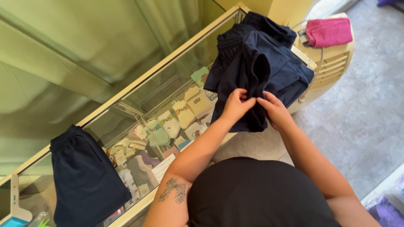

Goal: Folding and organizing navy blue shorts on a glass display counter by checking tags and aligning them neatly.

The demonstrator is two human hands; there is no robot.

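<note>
Seen from above, a person in a black top stands at a glass display counter [139, 90] with socks inside. On the counter's far end lies a heap of navy shorts [269, 63]. Both hands meet at the near edge of that heap. The left hand [235, 107] pinches a fold of navy cloth between thumb and fingers; the right hand [275, 111] is closed on the same fold just beside it, though exactly how much cloth it grips is hard to tell. At the counter's near end, well apart from the heap, one pair of folded navy shorts [84, 180] lies flat and neat. So one pair looks finished, while the heap looks unsorted. Beyond the heap, a pink towel [330, 31] rests on a cream fan heater [334, 63].
</note>
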